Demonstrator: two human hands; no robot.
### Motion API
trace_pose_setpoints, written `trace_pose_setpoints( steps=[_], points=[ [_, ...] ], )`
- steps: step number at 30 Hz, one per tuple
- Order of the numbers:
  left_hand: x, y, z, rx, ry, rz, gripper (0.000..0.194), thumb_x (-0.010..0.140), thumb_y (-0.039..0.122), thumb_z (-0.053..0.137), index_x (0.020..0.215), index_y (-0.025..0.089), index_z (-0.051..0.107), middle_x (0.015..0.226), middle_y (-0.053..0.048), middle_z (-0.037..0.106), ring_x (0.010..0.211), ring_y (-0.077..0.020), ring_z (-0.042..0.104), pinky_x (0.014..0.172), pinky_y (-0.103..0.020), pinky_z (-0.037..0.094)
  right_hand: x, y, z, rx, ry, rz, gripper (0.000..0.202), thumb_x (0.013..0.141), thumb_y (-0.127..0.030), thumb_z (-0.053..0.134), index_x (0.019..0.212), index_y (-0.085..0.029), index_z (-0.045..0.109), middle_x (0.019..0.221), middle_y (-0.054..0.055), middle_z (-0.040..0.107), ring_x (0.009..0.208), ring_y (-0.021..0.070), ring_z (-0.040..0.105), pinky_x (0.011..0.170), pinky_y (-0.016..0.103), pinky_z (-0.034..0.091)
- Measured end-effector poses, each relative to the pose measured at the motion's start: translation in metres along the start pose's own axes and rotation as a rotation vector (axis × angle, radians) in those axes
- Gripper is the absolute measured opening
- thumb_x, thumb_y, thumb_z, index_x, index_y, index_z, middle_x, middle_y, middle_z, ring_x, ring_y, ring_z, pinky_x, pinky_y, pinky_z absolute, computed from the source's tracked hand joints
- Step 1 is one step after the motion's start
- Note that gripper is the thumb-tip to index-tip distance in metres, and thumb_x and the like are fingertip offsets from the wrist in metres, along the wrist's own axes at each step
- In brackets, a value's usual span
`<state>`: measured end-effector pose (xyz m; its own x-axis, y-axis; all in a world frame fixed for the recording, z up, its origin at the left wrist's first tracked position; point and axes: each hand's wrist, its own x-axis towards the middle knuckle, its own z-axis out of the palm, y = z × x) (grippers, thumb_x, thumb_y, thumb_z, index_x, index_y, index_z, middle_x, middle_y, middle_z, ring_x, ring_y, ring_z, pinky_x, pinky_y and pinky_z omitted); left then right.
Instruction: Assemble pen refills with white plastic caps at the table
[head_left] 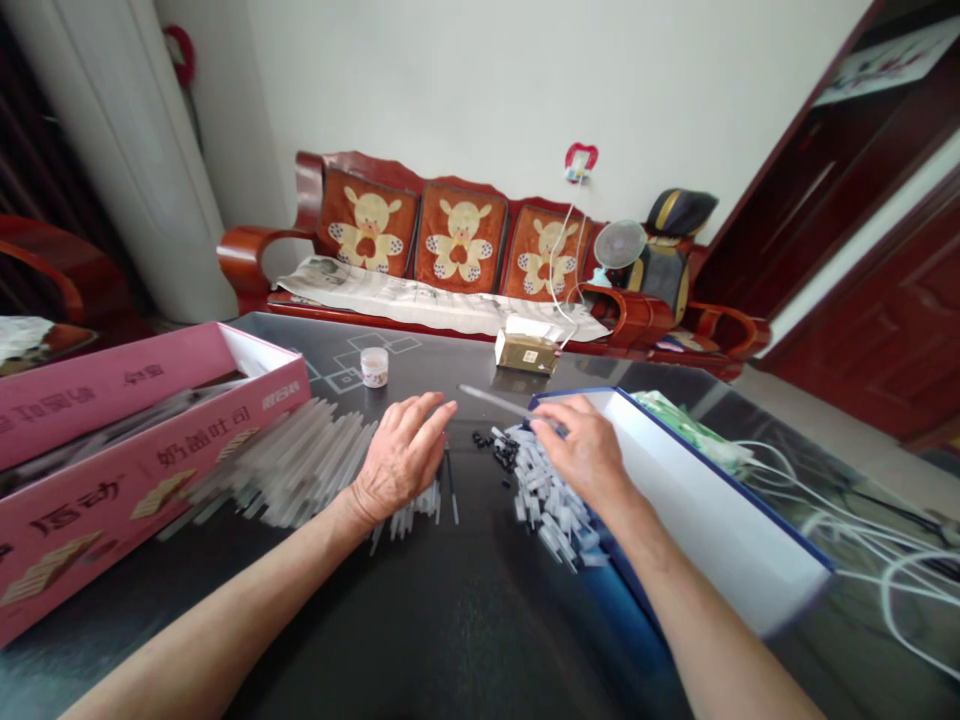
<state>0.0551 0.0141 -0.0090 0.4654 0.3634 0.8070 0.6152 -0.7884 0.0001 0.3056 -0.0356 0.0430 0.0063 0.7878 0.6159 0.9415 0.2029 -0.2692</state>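
Observation:
Between the fingers of my right hand is a translucent pen tube, its far end pointing left. Under that hand lies a heap of short whitish caps, with small black pieces at its left edge. My left hand hovers over thin refills, fingers bent and close together; what they hold, if anything, is hidden. Left of it, many translucent tubes lie in a pile. A single dark refill lies right of my left hand.
A pink box stands at the left, an open blue-edged white box at the right. Behind are a small white jar and a tissue box. White cables lie at the far right.

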Motion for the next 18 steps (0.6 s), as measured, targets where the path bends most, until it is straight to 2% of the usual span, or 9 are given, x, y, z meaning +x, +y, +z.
trace_pose_setpoints(
  steps=[2, 4, 7, 9, 13, 18],
  points=[
    [-0.001, -0.004, 0.001, -0.018, 0.026, -0.035, 0.046, 0.085, 0.015, 0.045, 0.131, 0.017, 0.043, 0.127, -0.014, 0.051, 0.115, -0.0261, 0.047, 0.096, -0.043, 0.040, 0.004, 0.040, -0.019, -0.104, 0.047, 0.079, 0.020, 0.078, -0.030, 0.056, 0.087, -0.020, 0.072, 0.085, 0.004, 0.066, 0.077, 0.0171, 0.061, 0.076, 0.028, 0.045],
    [-0.002, -0.009, 0.003, -0.025, 0.040, -0.073, 0.044, 0.084, 0.014, 0.045, 0.129, 0.016, 0.046, 0.123, -0.013, 0.054, 0.112, -0.0249, 0.049, 0.096, -0.041, 0.041, 0.002, 0.084, -0.033, -0.264, -0.008, 0.227, 0.022, 0.075, -0.030, 0.058, 0.087, -0.019, 0.073, 0.080, 0.005, 0.067, 0.073, 0.0188, 0.062, 0.072, 0.029, 0.046],
    [-0.004, -0.017, 0.006, -0.016, 0.096, -0.187, 0.037, 0.084, 0.015, 0.045, 0.120, 0.016, 0.053, 0.114, -0.011, 0.059, 0.103, -0.0222, 0.053, 0.092, -0.037, 0.043, -0.009, 0.139, -0.037, -0.421, -0.238, 0.426, 0.025, 0.077, -0.033, 0.056, 0.089, -0.020, 0.074, 0.086, 0.007, 0.071, 0.081, 0.0219, 0.064, 0.073, 0.030, 0.046],
    [-0.004, -0.022, 0.006, -0.006, 0.121, -0.301, 0.032, 0.085, 0.016, 0.044, 0.114, 0.017, 0.058, 0.107, -0.009, 0.062, 0.099, -0.0208, 0.056, 0.089, -0.033, 0.044, -0.015, 0.163, -0.033, -0.464, -0.356, 0.530, 0.027, 0.077, -0.033, 0.055, 0.090, -0.022, 0.074, 0.092, 0.005, 0.073, 0.087, 0.0213, 0.065, 0.075, 0.028, 0.046],
    [-0.002, -0.029, 0.004, -0.007, 0.131, -0.492, 0.028, 0.084, 0.019, 0.045, 0.106, 0.019, 0.061, 0.097, -0.005, 0.066, 0.092, -0.0187, 0.059, 0.083, -0.029, 0.046, -0.020, 0.182, -0.020, -0.468, -0.430, 0.562, 0.028, 0.074, -0.030, 0.052, 0.087, -0.022, 0.075, 0.093, 0.004, 0.074, 0.086, 0.0210, 0.066, 0.073, 0.027, 0.046],
    [-0.001, -0.034, 0.003, -0.043, 0.170, -0.532, 0.027, 0.082, 0.018, 0.046, 0.102, 0.017, 0.064, 0.092, -0.005, 0.068, 0.086, -0.0170, 0.062, 0.081, -0.027, 0.046, -0.020, 0.179, -0.012, -0.438, -0.494, 0.481, 0.027, 0.074, -0.025, 0.049, 0.080, -0.023, 0.075, 0.088, 0.004, 0.074, 0.083, 0.0185, 0.067, 0.069, 0.023, 0.044]
  ],
)
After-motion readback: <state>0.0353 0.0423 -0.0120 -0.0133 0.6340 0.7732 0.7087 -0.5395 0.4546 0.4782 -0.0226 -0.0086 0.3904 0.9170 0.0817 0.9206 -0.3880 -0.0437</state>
